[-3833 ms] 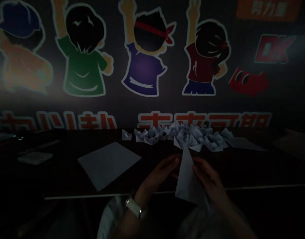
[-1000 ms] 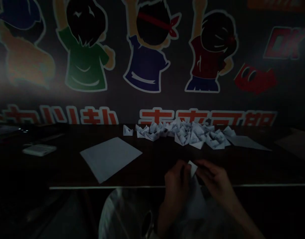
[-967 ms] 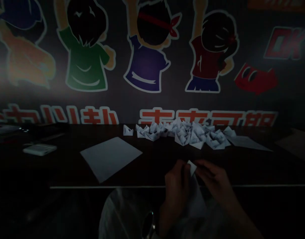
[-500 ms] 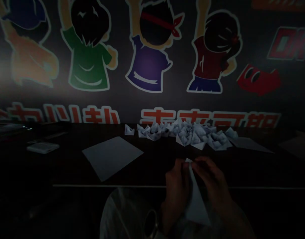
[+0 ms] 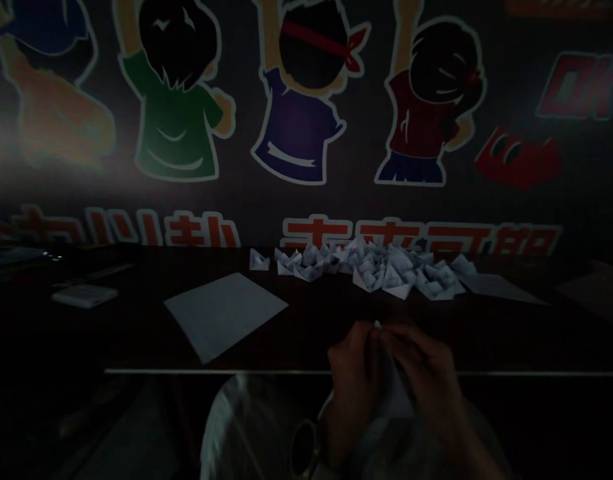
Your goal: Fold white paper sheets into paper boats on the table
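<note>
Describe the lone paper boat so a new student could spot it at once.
Below the cartoon-children mural, a dark table holds a heap of white paper boats. The white paper boat at its far left stands apart, with a gap beside it.

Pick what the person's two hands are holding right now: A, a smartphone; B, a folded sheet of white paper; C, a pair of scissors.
B: the left hand and the right hand pinch a folded sheet of white paper between them, just off the table's near edge.

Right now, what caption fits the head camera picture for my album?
Left hand and right hand pinch white paper near a heap of paper boats.
</note>
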The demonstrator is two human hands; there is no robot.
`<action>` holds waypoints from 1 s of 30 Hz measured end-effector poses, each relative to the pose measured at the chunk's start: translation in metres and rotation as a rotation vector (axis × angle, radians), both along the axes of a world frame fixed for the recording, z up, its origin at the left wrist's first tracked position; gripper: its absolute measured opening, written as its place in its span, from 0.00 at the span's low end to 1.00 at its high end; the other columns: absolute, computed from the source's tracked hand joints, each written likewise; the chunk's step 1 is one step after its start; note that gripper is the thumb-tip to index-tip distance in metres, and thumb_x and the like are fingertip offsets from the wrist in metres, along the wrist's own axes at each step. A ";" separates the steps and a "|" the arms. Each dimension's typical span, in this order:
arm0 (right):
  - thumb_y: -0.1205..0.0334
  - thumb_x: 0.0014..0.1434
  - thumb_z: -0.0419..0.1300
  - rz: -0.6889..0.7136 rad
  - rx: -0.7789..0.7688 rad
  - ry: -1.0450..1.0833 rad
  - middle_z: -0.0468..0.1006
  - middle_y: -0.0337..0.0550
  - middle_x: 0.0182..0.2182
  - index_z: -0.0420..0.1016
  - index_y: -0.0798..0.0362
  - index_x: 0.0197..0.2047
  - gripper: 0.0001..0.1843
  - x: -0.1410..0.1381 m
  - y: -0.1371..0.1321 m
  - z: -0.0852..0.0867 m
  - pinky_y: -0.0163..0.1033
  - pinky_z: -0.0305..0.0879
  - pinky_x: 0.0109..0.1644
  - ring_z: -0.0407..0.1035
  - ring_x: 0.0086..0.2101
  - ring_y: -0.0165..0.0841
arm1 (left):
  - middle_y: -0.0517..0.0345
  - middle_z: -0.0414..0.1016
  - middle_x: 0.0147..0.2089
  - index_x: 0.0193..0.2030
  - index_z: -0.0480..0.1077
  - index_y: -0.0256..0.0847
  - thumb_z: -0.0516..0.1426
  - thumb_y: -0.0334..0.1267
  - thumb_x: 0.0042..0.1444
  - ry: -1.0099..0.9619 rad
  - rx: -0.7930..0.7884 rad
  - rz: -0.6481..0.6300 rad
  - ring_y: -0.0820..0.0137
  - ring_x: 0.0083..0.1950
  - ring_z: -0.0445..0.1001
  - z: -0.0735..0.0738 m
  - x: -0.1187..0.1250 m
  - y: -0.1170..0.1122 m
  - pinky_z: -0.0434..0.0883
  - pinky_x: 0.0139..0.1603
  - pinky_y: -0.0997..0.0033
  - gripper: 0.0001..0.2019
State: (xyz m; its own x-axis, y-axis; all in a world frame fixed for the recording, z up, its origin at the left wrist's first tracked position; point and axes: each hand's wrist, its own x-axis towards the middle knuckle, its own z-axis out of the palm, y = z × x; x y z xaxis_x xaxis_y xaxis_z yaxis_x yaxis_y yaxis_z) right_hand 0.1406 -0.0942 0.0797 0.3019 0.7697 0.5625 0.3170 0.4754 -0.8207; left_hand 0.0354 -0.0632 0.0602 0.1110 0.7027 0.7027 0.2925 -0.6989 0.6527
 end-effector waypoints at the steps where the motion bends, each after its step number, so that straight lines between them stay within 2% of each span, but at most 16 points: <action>1: 0.54 0.49 0.62 -0.003 0.003 0.013 0.77 0.40 0.29 0.77 0.51 0.30 0.09 0.002 0.001 0.000 0.34 0.71 0.35 0.73 0.32 0.34 | 0.60 0.68 0.26 0.32 0.65 0.39 0.44 0.38 0.62 0.027 0.015 -0.008 0.76 0.26 0.66 0.002 -0.001 0.000 0.59 0.26 0.78 0.12; 5: 0.55 0.48 0.62 -0.062 0.076 0.015 0.77 0.42 0.31 0.77 0.51 0.29 0.08 0.008 0.008 -0.003 0.35 0.71 0.34 0.73 0.32 0.35 | 0.58 0.70 0.31 0.36 0.67 0.40 0.45 0.37 0.61 0.142 0.031 0.002 0.74 0.29 0.68 0.012 -0.002 0.003 0.62 0.29 0.77 0.11; 7: 0.57 0.49 0.62 -0.101 0.112 -0.041 0.78 0.43 0.32 0.78 0.51 0.30 0.08 0.009 0.011 -0.005 0.36 0.71 0.35 0.73 0.32 0.35 | 0.56 0.71 0.36 0.40 0.68 0.41 0.47 0.36 0.61 0.088 0.039 -0.032 0.72 0.34 0.70 0.017 -0.002 0.005 0.64 0.33 0.75 0.09; 9: 0.58 0.51 0.61 -0.137 0.135 -0.103 0.78 0.43 0.32 0.78 0.50 0.31 0.07 0.010 0.012 -0.006 0.36 0.70 0.36 0.73 0.33 0.35 | 0.55 0.70 0.39 0.40 0.68 0.41 0.48 0.34 0.60 -0.049 0.050 -0.116 0.71 0.38 0.70 0.021 0.000 0.005 0.65 0.38 0.74 0.08; 11: 0.59 0.52 0.60 -0.155 0.151 -0.151 0.78 0.43 0.33 0.78 0.50 0.33 0.08 0.009 0.012 -0.007 0.36 0.70 0.37 0.73 0.34 0.35 | 0.55 0.70 0.37 0.36 0.69 0.39 0.50 0.34 0.59 -0.184 0.050 -0.209 0.71 0.39 0.70 0.023 0.000 0.005 0.66 0.40 0.74 0.06; 14: 0.58 0.54 0.58 -0.148 0.150 -0.205 0.78 0.44 0.36 0.78 0.50 0.35 0.09 0.005 0.010 -0.007 0.36 0.70 0.37 0.73 0.35 0.35 | 0.56 0.69 0.32 0.31 0.69 0.38 0.53 0.35 0.57 -0.296 0.013 -0.270 0.71 0.37 0.69 0.024 -0.001 0.006 0.66 0.38 0.74 0.07; 19: 0.54 0.55 0.57 -0.076 0.039 -0.213 0.79 0.44 0.37 0.78 0.50 0.38 0.12 0.007 0.010 -0.005 0.37 0.70 0.39 0.73 0.37 0.37 | 0.58 0.68 0.28 0.27 0.71 0.37 0.56 0.37 0.54 -0.319 -0.123 -0.349 0.72 0.32 0.68 0.022 -0.004 0.019 0.64 0.35 0.75 0.09; 23: 0.52 0.53 0.59 0.016 -0.049 -0.240 0.79 0.44 0.34 0.79 0.50 0.36 0.13 0.016 0.016 0.000 0.38 0.70 0.37 0.73 0.35 0.38 | 0.58 0.69 0.26 0.24 0.72 0.36 0.58 0.40 0.51 -0.340 -0.191 -0.413 0.73 0.30 0.67 0.020 -0.006 0.031 0.63 0.33 0.75 0.10; 30: 0.51 0.52 0.59 0.026 -0.082 -0.301 0.78 0.42 0.30 0.78 0.51 0.32 0.13 0.023 0.020 0.002 0.34 0.68 0.33 0.73 0.32 0.35 | 0.56 0.72 0.24 0.23 0.75 0.37 0.62 0.44 0.46 -0.418 -0.306 -0.489 0.72 0.29 0.68 0.019 -0.005 0.038 0.63 0.33 0.74 0.12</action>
